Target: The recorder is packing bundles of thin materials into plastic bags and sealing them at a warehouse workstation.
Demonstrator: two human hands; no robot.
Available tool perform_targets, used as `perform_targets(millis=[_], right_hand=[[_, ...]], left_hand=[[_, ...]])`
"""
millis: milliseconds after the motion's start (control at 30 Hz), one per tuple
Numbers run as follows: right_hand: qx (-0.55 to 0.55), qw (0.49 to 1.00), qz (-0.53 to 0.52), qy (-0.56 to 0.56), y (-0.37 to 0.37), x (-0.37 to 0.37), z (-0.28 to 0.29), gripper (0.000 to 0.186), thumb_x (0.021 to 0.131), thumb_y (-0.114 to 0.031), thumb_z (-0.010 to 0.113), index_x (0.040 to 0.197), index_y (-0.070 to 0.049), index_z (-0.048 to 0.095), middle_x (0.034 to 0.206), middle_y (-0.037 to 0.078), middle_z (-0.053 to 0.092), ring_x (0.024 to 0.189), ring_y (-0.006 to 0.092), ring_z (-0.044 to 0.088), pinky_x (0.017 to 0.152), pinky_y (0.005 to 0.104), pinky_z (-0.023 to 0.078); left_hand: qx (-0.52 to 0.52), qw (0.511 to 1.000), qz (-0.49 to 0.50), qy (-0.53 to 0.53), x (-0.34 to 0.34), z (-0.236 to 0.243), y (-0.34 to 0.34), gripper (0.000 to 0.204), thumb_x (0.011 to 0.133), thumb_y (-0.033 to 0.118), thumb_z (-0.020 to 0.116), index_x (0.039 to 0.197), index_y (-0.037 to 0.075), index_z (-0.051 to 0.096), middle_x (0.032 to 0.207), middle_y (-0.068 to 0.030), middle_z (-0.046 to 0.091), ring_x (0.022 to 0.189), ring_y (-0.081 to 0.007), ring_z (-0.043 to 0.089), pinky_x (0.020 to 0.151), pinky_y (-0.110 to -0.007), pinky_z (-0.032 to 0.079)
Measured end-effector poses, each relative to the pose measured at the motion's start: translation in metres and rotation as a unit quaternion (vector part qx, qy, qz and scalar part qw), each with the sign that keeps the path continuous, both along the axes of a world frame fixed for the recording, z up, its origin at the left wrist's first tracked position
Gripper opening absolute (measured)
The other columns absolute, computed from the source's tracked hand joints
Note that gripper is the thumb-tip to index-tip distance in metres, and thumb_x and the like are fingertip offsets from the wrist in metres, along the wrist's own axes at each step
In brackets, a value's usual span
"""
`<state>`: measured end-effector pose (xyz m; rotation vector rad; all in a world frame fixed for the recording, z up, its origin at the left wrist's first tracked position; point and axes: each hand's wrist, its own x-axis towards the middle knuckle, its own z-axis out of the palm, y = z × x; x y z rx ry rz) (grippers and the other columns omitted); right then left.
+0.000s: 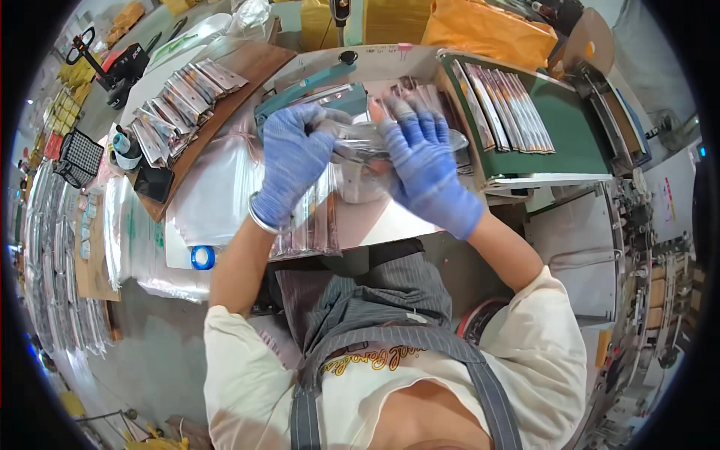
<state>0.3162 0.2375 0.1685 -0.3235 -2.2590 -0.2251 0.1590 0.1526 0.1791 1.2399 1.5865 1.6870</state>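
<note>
My left hand [295, 150], in a blue knit glove, has its fingers closed on a crumpled clear plastic package [352, 144] at the middle of the white table. My right hand [424, 157], also gloved, lies over the package's right part with fingers stretched out; what is under them is partly hidden. Just beyond my left hand is a teal tool or machine [311, 94]. A row of thin printed packets [304, 221] lies below the package, and more packets [433, 97] stand behind my right hand. Clear plastic bags [206, 187] are stacked left of my left hand.
A wooden board [255, 71] on the left bears packets [180, 105]. A green tray [562, 120] on the right holds another row. A blue tape roll [202, 257] sits at the front edge. Yellow and orange sacks [480, 30] are behind, a pallet jack [116, 71] far left.
</note>
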Motion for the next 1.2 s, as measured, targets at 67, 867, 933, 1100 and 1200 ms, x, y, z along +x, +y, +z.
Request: perform_targets(millis=[67,867,933,1100,1200], right_hand=[[-0.046,0.996,-0.037,-0.067,0.035,-0.003,-0.032,0.027,0.07,-0.01,0.06,0.094,-0.001,0.056,0.09,0.015,0.055,0.084,0.0313,0.054,0.072,0.0388,0.045],[-0.702,0.622,0.17,0.303,0.241,-0.227,-0.202,0.01,0.081,-0.008,0.06,0.091,-0.006,0.062,0.074,0.0,0.058,0.067,0.0086,0.054,0.063,0.0217,0.045],[-0.707,0.615,0.18,0.3,0.236,-0.231,-0.205,0.01,0.081,-0.008,0.06,0.091,-0.006,0.061,0.075,0.0,0.058,0.067,0.0088,0.054,0.063,0.0219,0.045],[-0.701,0.621,0.179,0.3,0.243,-0.219,-0.209,0.013,0.083,-0.012,0.06,0.095,-0.007,0.061,0.079,0.001,0.059,0.07,0.0094,0.055,0.065,0.0222,0.045],[-0.655,0.659,0.146,0.339,0.227,-0.221,-0.197,0.021,0.082,-0.013,0.061,0.101,-0.004,0.058,0.081,0.002,0.058,0.075,0.0103,0.052,0.068,0.0232,0.043]], left_hand=[[-0.013,0.998,-0.028,-0.049,0.004,-0.008,0.002,0.015,0.075,0.005,0.058,0.085,-0.003,0.064,0.068,-0.0058,0.062,0.057,-0.0118,0.059,0.053,-0.021,0.049],[-0.184,0.904,0.084,-0.376,-0.132,-0.225,0.098,0.038,0.065,0.03,0.071,0.091,0.004,0.062,0.085,-0.0061,0.06,0.076,-0.018,0.056,0.075,-0.029,0.044],[-0.213,0.904,0.13,-0.348,-0.135,-0.24,0.099,0.039,0.064,0.03,0.072,0.089,0.003,0.062,0.087,-0.0049,0.058,0.08,-0.0162,0.053,0.076,-0.028,0.041],[-0.158,0.909,0.093,-0.375,-0.122,-0.238,0.106,0.04,0.065,0.028,0.072,0.092,0.001,0.062,0.089,-0.0042,0.058,0.079,-0.0153,0.053,0.075,-0.026,0.041],[-0.137,0.93,0.135,-0.314,-0.131,-0.234,0.101,0.041,0.066,0.028,0.071,0.096,0.0,0.062,0.09,-0.0041,0.059,0.078,-0.0141,0.054,0.075,-0.026,0.041]])
